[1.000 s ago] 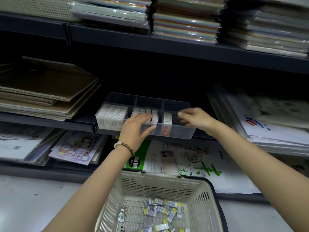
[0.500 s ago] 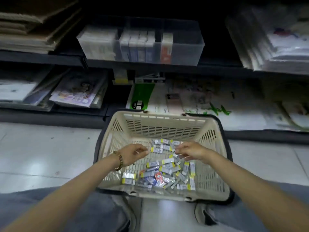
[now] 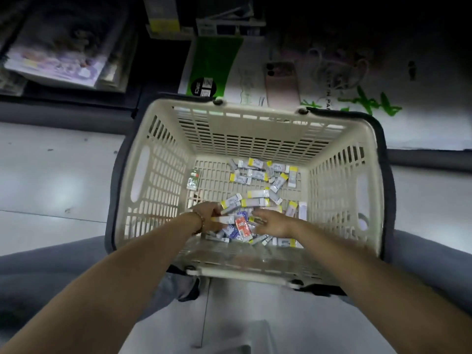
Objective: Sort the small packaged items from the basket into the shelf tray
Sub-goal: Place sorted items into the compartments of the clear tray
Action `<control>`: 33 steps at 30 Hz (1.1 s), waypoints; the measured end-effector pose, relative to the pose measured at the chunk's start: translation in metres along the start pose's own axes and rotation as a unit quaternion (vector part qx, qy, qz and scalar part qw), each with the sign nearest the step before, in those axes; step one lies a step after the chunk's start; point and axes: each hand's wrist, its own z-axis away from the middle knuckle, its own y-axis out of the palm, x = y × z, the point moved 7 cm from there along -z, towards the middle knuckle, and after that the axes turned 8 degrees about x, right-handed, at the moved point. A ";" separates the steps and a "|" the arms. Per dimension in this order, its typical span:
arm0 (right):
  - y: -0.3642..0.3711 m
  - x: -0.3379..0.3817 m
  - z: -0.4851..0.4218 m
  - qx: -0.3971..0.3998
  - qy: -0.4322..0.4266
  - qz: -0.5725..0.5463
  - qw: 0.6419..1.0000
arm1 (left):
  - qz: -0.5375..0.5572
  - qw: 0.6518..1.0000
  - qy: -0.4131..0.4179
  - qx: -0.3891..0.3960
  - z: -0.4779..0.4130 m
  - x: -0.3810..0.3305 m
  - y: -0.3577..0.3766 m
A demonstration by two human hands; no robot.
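Deeper in the basket (image 3: 255, 118) than before, a packet (image 3: 226, 220) is being gripped by the left hand (image 3: 207, 217), other packets (image 3: 241, 226) touched by the flat right hand (image 3: 274, 223).

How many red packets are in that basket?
1. The red packet lies between the left hand and right hand, near the basket's near wall. Others may be hidden underneath.
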 end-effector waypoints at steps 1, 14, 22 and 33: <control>0.001 0.003 -0.006 -0.003 -0.016 -0.014 1.000 | -0.010 1.000 -0.001 -0.001 -0.005 0.002 0.001; 0.002 -0.009 -0.021 -0.104 0.008 0.065 0.992 | 0.111 0.987 0.110 -0.044 -0.014 0.013 -0.006; 0.008 -0.008 -0.021 -0.140 -0.007 -0.029 0.990 | -0.217 0.970 0.099 -0.034 -0.021 -0.009 -0.001; -0.039 0.008 0.009 -0.161 -0.064 -0.324 0.930 | 0.364 0.926 0.086 -0.050 -0.001 0.010 -0.030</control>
